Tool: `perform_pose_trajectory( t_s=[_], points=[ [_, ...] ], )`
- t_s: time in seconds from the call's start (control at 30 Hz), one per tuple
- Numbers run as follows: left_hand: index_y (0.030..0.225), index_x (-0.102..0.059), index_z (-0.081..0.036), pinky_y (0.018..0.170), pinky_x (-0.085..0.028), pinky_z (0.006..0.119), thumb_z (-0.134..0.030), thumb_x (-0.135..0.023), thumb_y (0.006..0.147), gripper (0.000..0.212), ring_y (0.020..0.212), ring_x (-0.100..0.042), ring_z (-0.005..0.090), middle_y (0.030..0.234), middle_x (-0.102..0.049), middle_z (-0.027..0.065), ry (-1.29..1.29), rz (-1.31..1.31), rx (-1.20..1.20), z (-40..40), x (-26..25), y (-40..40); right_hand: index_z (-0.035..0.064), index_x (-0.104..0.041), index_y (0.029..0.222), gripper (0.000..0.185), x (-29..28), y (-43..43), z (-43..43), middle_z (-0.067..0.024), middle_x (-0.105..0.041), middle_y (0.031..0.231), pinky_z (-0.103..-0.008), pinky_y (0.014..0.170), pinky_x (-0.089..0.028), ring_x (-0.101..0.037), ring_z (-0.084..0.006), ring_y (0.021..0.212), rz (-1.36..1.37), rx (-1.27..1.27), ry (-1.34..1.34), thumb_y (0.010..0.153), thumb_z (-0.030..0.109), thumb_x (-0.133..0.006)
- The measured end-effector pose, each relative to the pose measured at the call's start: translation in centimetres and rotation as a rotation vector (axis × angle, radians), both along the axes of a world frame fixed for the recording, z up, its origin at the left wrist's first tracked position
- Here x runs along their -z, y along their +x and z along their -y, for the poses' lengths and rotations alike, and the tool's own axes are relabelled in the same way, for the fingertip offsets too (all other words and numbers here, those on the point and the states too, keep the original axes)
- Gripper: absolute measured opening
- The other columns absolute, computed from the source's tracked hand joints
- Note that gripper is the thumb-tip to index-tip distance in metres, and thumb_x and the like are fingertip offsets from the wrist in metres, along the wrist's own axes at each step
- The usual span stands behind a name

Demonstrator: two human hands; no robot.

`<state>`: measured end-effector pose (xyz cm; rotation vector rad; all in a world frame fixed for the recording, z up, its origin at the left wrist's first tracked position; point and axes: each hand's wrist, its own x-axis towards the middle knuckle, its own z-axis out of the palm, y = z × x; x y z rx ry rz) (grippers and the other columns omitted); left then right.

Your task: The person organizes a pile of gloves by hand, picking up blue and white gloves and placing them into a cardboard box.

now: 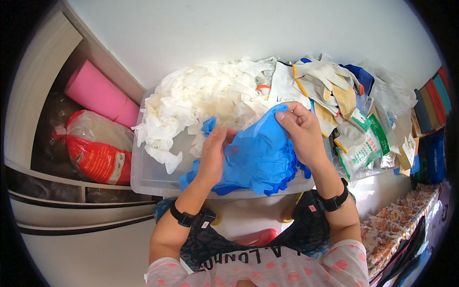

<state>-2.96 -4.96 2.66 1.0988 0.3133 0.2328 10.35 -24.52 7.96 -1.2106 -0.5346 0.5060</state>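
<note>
A blue disposable glove is stretched between my hands, its cuff pinched between thumb and fingers of my right hand. My left hand lies along the left side of the same glove, fingertips partly hidden by it. Beneath and just before my hands, more blue disposable gloves form a layered pile on the front of a translucent plastic lid or tray. Behind them a large heap of white disposable gloves covers the back and left of the tray.
Work gloves with knitted cuffs, a green-and-white plastic packet and clear plastic bags crowd the right. At left, a pink roll and a red printed bag occupy a cabinet. A white wall rises behind.
</note>
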Motion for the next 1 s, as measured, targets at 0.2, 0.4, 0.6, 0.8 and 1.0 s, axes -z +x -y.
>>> perform_pose_trajectory(
  t_s=[0.2,0.4,0.6,0.8,1.0],
  points=[
    [0.125,-0.061,-0.003,0.102,-0.045,0.033,-0.031,-0.056,0.106,0.035,0.12,-0.056,0.0151,0.128,-0.064,0.009,0.246,0.169,-0.051,1.5,-1.5,0.2,0.0006,-0.062,0.114,0.017,-0.4,0.2,0.0,-0.007,-0.073,0.096,-0.0245,0.075,-0.055,-0.068,-0.0096,0.084,-0.309,-0.087,0.1,0.1,0.011,-0.065],
    [0.122,-0.064,-0.003,0.1,-0.047,0.03,-0.018,-0.07,0.098,0.029,0.113,-0.059,0.0114,0.121,-0.068,0.0077,0.357,0.212,0.067,2.2,-3.1,-0.3,0.0003,-0.066,0.115,0.019,-0.4,-0.9,-0.6,-0.0048,-0.073,0.098,-0.0231,0.077,-0.055,-0.067,-0.0075,0.084,-0.083,-0.185,-0.045,0.098,0.009,-0.067],
    [0.122,-0.066,0.0,0.092,-0.051,0.028,-0.018,-0.07,0.099,0.03,0.102,-0.063,0.0107,0.115,-0.07,0.0062,0.379,0.093,-0.147,3.0,-3.2,-0.8,-0.0009,-0.067,0.123,0.039,0.0,-1.1,-0.8,-0.0031,-0.073,0.102,-0.027,0.084,-0.054,-0.066,-0.0104,0.091,0.056,-0.256,-0.173,0.091,0.017,-0.078],
    [0.128,-0.062,0.002,0.094,-0.052,0.031,-0.012,-0.069,0.098,0.034,0.105,-0.065,0.0139,0.119,-0.069,0.0079,-0.05,0.193,-0.194,2.6,-3.9,-1.0,-0.0012,-0.066,0.128,0.046,0.1,0.7,0.6,-0.0029,-0.072,0.11,-0.0283,0.091,-0.053,-0.064,-0.0107,0.1,0.082,-0.552,-0.422,0.087,0.017,-0.081],
    [0.14,-0.051,0.001,0.096,-0.053,0.03,0.001,-0.071,0.092,0.051,0.107,-0.064,0.0148,0.119,-0.067,0.0106,0.045,0.264,-0.148,1.9,-3.9,-1.3,-0.0029,-0.065,0.128,0.045,-1.9,2.1,2.4,-0.0023,-0.073,0.11,-0.0267,0.09,-0.053,-0.064,-0.0077,0.095,-0.014,-0.498,-0.401,0.088,0.013,-0.079]
  ],
)
